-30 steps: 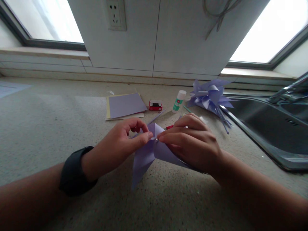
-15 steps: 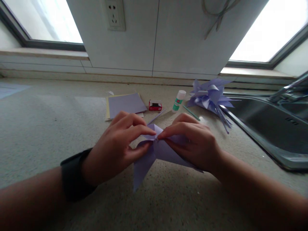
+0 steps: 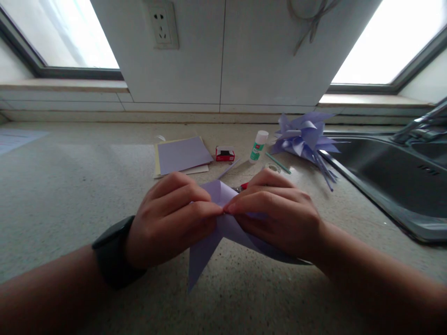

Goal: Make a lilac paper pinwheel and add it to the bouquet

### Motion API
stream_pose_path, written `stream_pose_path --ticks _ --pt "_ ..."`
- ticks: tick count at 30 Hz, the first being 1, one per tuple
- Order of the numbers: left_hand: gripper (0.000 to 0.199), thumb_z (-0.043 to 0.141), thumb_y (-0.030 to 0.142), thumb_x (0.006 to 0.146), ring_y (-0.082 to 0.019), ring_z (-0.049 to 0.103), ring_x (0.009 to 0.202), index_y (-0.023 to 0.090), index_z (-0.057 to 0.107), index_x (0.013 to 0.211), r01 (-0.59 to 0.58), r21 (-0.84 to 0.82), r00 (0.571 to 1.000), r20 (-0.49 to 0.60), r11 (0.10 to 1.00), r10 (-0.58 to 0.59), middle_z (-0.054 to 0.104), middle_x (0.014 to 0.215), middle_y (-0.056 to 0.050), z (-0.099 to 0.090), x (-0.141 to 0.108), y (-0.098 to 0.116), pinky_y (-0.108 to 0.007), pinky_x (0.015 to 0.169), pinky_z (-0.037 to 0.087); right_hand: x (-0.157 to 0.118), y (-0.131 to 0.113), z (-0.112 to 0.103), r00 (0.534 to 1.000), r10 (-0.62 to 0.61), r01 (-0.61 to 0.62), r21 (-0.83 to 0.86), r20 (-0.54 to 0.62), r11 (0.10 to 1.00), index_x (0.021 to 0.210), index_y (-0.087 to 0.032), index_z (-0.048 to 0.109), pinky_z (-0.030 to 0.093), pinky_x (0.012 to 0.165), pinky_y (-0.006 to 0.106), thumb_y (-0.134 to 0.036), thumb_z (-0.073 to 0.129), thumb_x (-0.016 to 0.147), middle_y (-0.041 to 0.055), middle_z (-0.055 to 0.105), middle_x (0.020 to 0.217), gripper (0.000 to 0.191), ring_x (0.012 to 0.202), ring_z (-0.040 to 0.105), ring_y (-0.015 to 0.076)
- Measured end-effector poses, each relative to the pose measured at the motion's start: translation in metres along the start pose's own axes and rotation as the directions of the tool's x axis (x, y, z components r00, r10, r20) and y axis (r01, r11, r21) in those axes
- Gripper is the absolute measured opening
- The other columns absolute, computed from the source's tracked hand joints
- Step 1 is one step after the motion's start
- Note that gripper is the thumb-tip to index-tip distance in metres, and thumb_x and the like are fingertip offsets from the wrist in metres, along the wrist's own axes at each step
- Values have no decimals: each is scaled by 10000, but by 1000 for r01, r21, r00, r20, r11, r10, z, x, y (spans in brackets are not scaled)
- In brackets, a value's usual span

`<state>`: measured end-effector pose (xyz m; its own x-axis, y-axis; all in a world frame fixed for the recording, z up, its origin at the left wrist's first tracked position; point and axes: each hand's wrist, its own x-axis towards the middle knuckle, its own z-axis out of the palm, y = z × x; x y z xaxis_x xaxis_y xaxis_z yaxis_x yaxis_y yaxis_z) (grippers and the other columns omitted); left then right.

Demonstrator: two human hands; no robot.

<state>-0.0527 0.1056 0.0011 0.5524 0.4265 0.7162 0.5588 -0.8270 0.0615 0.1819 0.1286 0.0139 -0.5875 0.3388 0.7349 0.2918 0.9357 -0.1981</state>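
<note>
Single view: the head camera sits above the near side of the countertop, facing forward and down toward the wall panel. Range is close — the left hand and right hand meet around frame centre, with forearms entering from the lower left and lower right. Coverage is wide — left window at upper left, right window at upper right, sink at the right edge.
</note>
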Motion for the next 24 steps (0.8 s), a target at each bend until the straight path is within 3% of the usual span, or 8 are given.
stream_pose_path --ticks 3,8,12,17,21,24 --pt "193 732 163 850 -170 583 827 260 653 997 1 -37 1000 -28 999 -2 710 862 14 1 2 -1 -308 752 501 1 0 -4 1000 -12 12 23 -11 1000 989 -239 670 561 736 352 -171 707 861 24 730 819 149 788 649 183" --pt "122 731 181 867 -153 617 739 235 655 946 -17 -115 970 -241 993 -12 700 813 13 5 6 -10 -306 666 517 5 9 -30 995 -39 51 136 -91 989 1084 -202 661 547 762 383 -73 583 807 49 758 974 315 874 661 207" --pt "92 723 215 882 -159 621 738 210 644 930 -43 -118 961 -275 992 9 683 823 -8 4 6 -16 -320 646 518 8 15 -54 995 -46 45 5 84 999 1022 -231 682 505 875 394 -37 548 810 51 691 1145 317 1005 628 211" --pt "117 716 228 896 -153 623 730 187 607 910 -73 -89 964 -261 993 47 666 823 -14 1 4 -17 -318 660 518 4 17 -64 955 36 -49 37 296 998 1059 -316 714 514 914 351 -98 632 851 23 513 1379 312 1194 545 218" --pt "117 704 248 908 -146 618 722 195 599 914 -67 -75 962 -268 995 44 660 822 -7 2 4 -19 -307 655 519 0 17 -69 935 50 -72 50 351 996 1128 -361 710 518 951 357 -263 799 785 2 451 1459 367 1273 510 246" --pt "124 695 275 919 -141 619 717 202 595 913 -62 -73 961 -275 995 40 657 821 2 4 4 -20 -302 651 524 0 15 -74 936 63 -85 49 347 995 1105 -375 720 501 990 380 -315 810 788 -7 474 1447 335 1277 518 249"
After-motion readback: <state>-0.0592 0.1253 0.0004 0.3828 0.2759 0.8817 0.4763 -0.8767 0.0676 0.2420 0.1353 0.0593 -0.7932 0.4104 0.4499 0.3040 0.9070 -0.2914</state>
